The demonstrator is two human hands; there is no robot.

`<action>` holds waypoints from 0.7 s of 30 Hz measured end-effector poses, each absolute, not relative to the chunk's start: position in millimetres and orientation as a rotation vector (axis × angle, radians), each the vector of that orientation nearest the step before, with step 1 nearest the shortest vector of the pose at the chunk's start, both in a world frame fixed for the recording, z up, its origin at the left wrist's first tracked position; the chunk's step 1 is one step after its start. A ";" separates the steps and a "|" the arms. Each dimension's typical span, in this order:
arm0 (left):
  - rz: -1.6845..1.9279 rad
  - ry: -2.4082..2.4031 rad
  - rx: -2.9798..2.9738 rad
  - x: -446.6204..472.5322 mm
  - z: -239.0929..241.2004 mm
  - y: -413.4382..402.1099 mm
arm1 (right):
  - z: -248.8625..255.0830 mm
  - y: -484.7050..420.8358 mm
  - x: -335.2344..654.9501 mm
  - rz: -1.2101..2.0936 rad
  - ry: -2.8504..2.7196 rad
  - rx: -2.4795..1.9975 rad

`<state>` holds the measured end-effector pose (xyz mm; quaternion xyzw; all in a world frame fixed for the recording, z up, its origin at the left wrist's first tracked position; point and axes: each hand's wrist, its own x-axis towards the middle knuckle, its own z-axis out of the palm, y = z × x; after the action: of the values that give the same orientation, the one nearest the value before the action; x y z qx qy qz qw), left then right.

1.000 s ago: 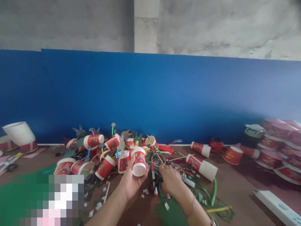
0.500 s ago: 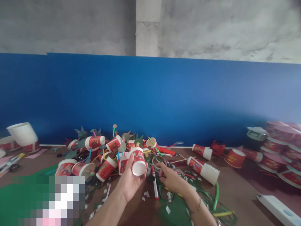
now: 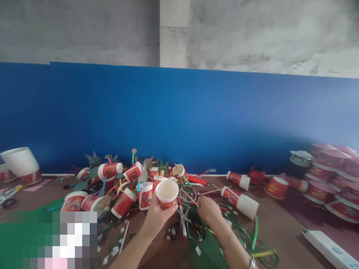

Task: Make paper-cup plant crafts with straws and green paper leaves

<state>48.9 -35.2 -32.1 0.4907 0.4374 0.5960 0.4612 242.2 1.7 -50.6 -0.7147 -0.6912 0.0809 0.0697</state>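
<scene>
My left hand (image 3: 157,216) is wrapped round a red paper cup (image 3: 167,203), its open white mouth tipped up toward me. To the right, my right hand (image 3: 209,210) is closed on a thin wooden stick (image 3: 192,199) that points up and left toward the cup. Between the hands lie scissors (image 3: 183,216) with blades spread and a white marker (image 3: 184,226) with a red end. A roll of clear tape (image 3: 188,194) sits just behind the stick.
Red paper cups with paper figures (image 3: 110,170) pile up on the left. A nested cup stack (image 3: 243,203) lies at right, before pink-topped tubs (image 3: 343,194). A white power strip (image 3: 331,246) lies near right. Green paper scraps (image 3: 209,250) litter the front. A blue panel (image 3: 179,119) stands behind.
The cup in my left hand has turned from base toward me to mouth toward me. My right hand has closed on the wooden stick, and the scissors have come into view.
</scene>
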 end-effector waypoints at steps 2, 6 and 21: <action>1.530 1.126 1.318 50.0 -36.3 -33.7 | -44.5 1.4 249.5 0.238 -2.088 -2.105; 1.567 1.114 1.450 51.0 -46.4 -31.5 | -20.1 -3.5 266.5 0.256 -2.075 -1.995; 1.529 0.993 1.710 51.0 -46.8 -42.1 | 21.3 -61.4 208.0 0.268 -1.882 -0.931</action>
<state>51.0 -42.1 -46.8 0.6492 0.3769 0.5803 0.3157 208.0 -61.4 21.3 -0.3833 -0.7748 0.1103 0.4904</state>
